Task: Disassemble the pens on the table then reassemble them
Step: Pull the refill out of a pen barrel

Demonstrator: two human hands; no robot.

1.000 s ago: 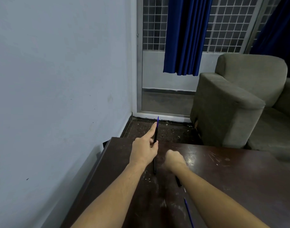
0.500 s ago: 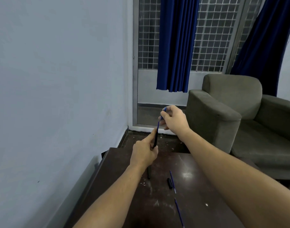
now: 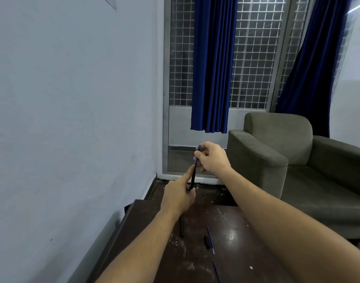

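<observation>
Mid-task: left hand [image 3: 178, 196] fingers grip a black pen barrel [image 3: 192, 181], right hand [image 3: 212, 158] fingers pinch its blue refill [image 3: 197, 157] just above, while below them another barrel [image 3: 181, 226], cap [image 3: 207, 242] and refills [image 3: 210, 240] lie loose on the surface [image 3: 246, 254], awaiting reassembly.

A pale blue wall [image 3: 69, 111] fills the left side. Behind, a window with a white metal grille [image 3: 254, 58] has two dark blue curtains [image 3: 212, 64], one in the middle and one at the right. A grey-green armchair [image 3: 277, 152] stands below, near the dark scratched bench [image 3: 232, 227].
</observation>
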